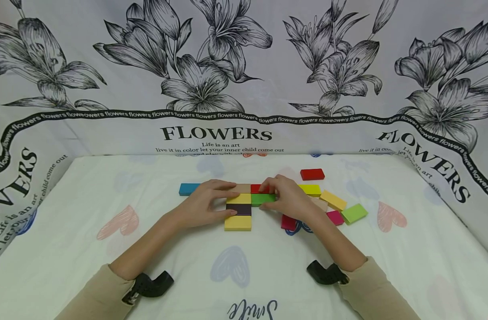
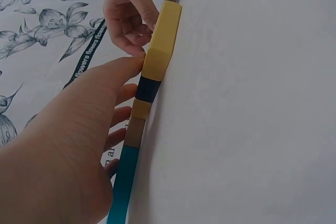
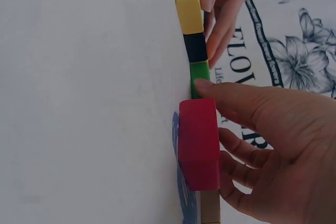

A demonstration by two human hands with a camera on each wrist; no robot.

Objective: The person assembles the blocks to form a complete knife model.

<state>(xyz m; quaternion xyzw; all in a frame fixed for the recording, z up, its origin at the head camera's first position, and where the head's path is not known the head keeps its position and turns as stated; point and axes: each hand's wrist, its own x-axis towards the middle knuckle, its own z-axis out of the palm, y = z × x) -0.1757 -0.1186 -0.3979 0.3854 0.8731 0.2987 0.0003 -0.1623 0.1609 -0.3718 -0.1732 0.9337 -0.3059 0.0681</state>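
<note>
On the white-clothed desk (image 1: 283, 266), between both hands, a bright green oblong block (image 1: 263, 200) lies flat along a red block (image 1: 259, 189), one end meeting a glossy yellow block (image 1: 244, 199); a near-black block (image 1: 240, 209) adjoins that. The right hand (image 1: 293, 200) pinches the green block, forefinger at the red; the left hand (image 1: 201, 204) has fingers spread, thumb at the near-black block.

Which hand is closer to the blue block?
Left: the left hand is beside the blue block, hiding its right end in the head view; the right hand is farther right, at the darker green block.
</note>
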